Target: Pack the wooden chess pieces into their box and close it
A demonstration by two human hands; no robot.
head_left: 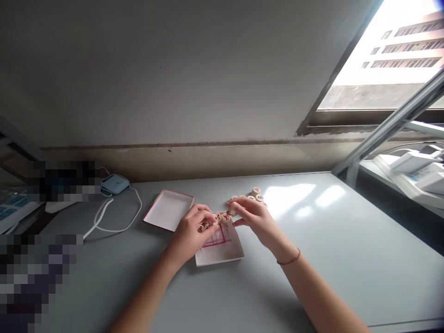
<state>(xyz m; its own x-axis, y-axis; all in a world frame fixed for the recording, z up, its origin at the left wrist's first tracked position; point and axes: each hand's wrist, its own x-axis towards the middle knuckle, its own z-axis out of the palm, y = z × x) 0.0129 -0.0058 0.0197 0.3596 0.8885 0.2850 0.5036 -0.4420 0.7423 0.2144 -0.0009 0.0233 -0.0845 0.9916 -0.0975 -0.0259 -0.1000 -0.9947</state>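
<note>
Over the left side of a shallow white box (222, 255), my left hand (193, 226) pinches a round wooden xiangqi piece at its fingertips. Several more xiangqi pieces (226, 217) with red characters lie in a row along the box's far side, partly covered by my fingers. A folded sheet with red grid lines (215, 237) rests inside the box. My right hand (252, 217) holds another piece (231, 211) between thumb and fingers, just above the box's far right corner. Behind that hand, loose pieces (256, 190) sit on the table, some of them hidden.
The open box lid (169, 209) lies left of the box, white inside up. A white cable (120, 230) and a light blue device (115, 184) are farther left on the grey table (329, 259). Metal frame bars (391, 118) and a shelf of white items border the right.
</note>
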